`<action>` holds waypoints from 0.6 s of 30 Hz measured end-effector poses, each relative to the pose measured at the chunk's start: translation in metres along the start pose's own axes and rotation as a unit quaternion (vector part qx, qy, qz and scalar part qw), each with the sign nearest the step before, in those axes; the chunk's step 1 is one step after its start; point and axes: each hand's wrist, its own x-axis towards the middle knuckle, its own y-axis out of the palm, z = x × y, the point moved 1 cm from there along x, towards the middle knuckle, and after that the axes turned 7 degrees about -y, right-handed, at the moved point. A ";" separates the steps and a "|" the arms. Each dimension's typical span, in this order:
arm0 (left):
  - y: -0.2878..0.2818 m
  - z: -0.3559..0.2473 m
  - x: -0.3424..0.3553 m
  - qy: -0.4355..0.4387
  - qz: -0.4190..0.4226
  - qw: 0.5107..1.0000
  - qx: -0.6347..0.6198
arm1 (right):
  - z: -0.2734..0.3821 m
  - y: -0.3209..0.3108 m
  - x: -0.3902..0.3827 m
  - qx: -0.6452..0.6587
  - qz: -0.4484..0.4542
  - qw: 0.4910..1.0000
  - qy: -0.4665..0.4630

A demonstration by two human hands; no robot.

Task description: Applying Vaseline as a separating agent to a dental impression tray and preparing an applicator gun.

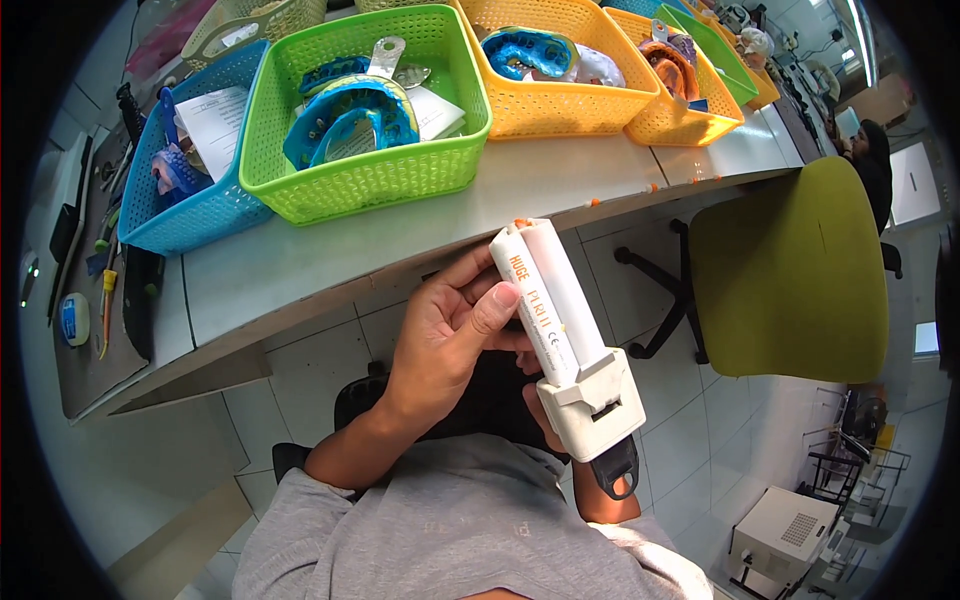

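I hold a white twin-barrel cartridge [565, 290] up in front of me, over the floor just short of the bench. Orange material shows at its far tip. Its near end sits in an off-white dispensing gun [600, 425], from which a black handle-like part [620, 468] sticks out. My left hand [437, 335] is closed on the cartridge's left side, thumb on the barrel and fingers curled behind. Mostly hidden behind the gun, my right hand [541, 415] grips it from below; only a few fingers show.
A bench [350, 245] carries a blue basket [190, 225], a green basket [370, 185] and orange baskets [570, 110] holding dental impression trays [365, 115]. Tools [107, 300] lie at the left. An olive chair [790, 280] stands at the right. A person [872, 160] is at the far right.
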 end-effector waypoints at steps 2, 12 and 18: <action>0.000 -0.001 0.001 -0.004 0.002 1.000 -0.004 | 0.000 -0.001 -0.001 -0.002 -0.004 1.000 0.022; 0.001 0.000 0.001 -0.003 0.004 1.000 -0.005 | -0.027 -0.009 -0.011 -0.003 0.041 0.999 -0.003; 0.000 0.001 0.000 -0.004 0.006 1.000 -0.012 | -0.023 -0.001 -0.016 -0.054 0.033 0.997 -0.037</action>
